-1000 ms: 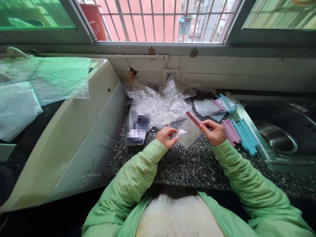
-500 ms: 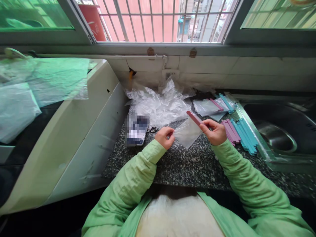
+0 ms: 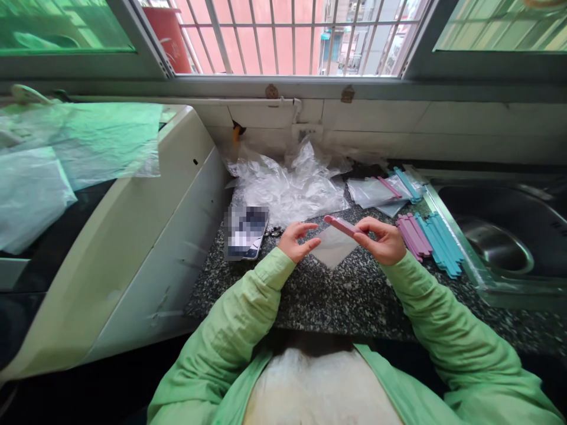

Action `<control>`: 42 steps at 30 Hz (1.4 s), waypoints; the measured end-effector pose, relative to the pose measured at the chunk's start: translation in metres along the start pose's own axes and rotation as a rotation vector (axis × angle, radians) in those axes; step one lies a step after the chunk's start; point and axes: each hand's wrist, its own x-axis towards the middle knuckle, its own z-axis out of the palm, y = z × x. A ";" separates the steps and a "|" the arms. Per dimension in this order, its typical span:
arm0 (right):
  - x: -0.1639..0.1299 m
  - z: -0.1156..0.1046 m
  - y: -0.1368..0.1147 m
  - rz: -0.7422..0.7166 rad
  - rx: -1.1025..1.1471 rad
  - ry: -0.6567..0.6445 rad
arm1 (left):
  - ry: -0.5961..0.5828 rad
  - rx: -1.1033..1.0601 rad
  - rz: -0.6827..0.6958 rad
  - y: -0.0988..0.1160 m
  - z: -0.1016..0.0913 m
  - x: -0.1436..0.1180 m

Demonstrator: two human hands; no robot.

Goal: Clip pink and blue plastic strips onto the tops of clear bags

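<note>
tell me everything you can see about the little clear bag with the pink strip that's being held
The small clear bag is thin, see-through plastic, roughly square, hanging corner-down just above the speckled dark counter. A pink sealing strip, like a slim plastic bar, runs along its top edge, tilted slightly down to the right. The right hand pinches the strip's right end between thumb and fingers. The left hand is at the bag's left corner, fingers spread; whether it touches is unclear. The bag looks flat; no contents show.
</note>
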 end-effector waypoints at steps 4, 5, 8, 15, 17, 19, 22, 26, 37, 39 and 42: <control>0.001 -0.002 0.000 -0.022 0.023 -0.009 | -0.100 -0.013 0.056 0.000 0.001 -0.001; 0.001 -0.003 0.000 -0.018 0.020 0.003 | -0.130 -0.012 0.059 0.000 0.002 -0.001; 0.002 -0.005 0.001 -0.002 -0.002 0.050 | -0.180 0.003 0.045 0.000 0.004 -0.001; 0.002 -0.005 0.006 0.032 -0.045 0.117 | -0.224 0.012 0.046 -0.001 0.007 -0.001; 0.002 -0.006 0.006 0.027 -0.045 0.123 | -0.239 0.026 0.044 -0.002 0.007 -0.001; 0.003 -0.006 0.006 0.018 -0.035 0.118 | -0.243 0.039 0.042 -0.003 0.007 -0.001; 0.003 -0.008 0.003 0.002 -0.019 0.070 | -0.167 0.019 0.031 -0.002 0.003 -0.001; 0.002 -0.004 0.000 -0.035 -0.008 -0.095 | -0.043 -0.073 0.071 0.005 -0.004 0.000; 0.001 0.015 0.003 -0.076 -0.036 -0.260 | -0.148 -0.107 0.111 0.014 -0.001 -0.003; 0.000 0.016 0.005 -0.029 -0.021 -0.234 | -0.115 -0.148 0.101 0.015 -0.001 -0.003; 0.000 0.018 0.010 0.040 -0.018 -0.176 | -0.039 -0.234 0.072 0.016 -0.004 -0.003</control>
